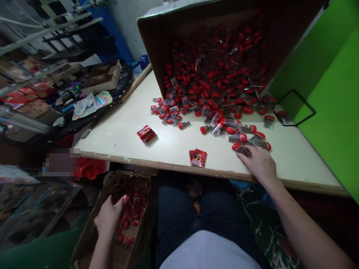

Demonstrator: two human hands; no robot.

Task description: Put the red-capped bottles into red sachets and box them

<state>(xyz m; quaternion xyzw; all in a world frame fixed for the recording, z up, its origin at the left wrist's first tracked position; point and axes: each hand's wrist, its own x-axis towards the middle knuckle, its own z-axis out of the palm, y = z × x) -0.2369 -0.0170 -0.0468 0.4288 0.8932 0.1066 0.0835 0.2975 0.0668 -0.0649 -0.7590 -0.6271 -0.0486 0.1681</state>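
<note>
My right hand [259,162] rests at the front right of the white table, fingers closed round a small clear bottle [243,150] with a red cap and dark little balls inside. Similar bottles [237,138] lie just beyond it. My left hand [108,216] is low, over a cardboard box [126,257] below the table edge. Its curled fingers are at a shiny red item [124,199]; the grip is partly hidden. More red items [134,209] lie in that box. Two flat red sachets [198,157] overlap near the table's front edge, and a stack of red sachets [146,133] sits farther left.
A large carton [151,45] lies on its side, spilling many red-capped bottles onto the table [117,138]. A green panel [328,93] with a black wire frame [311,112] borders the right. On the left stands a cluttered dark bench [92,112] with machinery.
</note>
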